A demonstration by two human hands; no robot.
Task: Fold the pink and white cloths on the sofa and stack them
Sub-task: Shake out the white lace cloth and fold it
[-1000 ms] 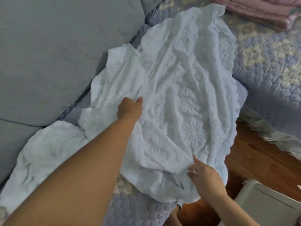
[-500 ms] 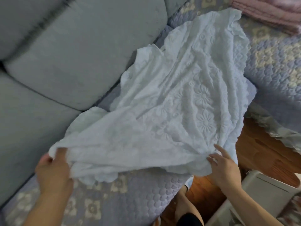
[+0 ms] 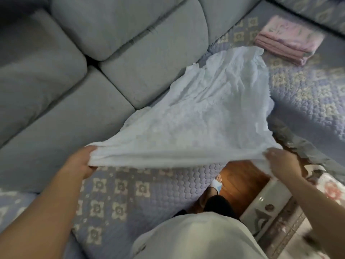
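Observation:
A white embossed cloth (image 3: 201, 116) is stretched out above the sofa seat, its near edge lifted and its far end lying toward the back cushions. My left hand (image 3: 82, 161) grips the near left corner. My right hand (image 3: 280, 163) grips the near right corner, over the seat's front edge. A folded pink cloth (image 3: 287, 43) lies on the seat at the far right, apart from the white one.
Grey back cushions (image 3: 115, 53) run along the left and top. A quilted lilac cover (image 3: 115, 193) with flower squares lies over the seat. Wooden floor (image 3: 240, 182) and a white box (image 3: 268, 204) sit below right, beside my legs.
My hands have drawn the white cloth's near edge apart and taut, lifting it off the seat. The view has pulled back, and the whole pink stack shows now.

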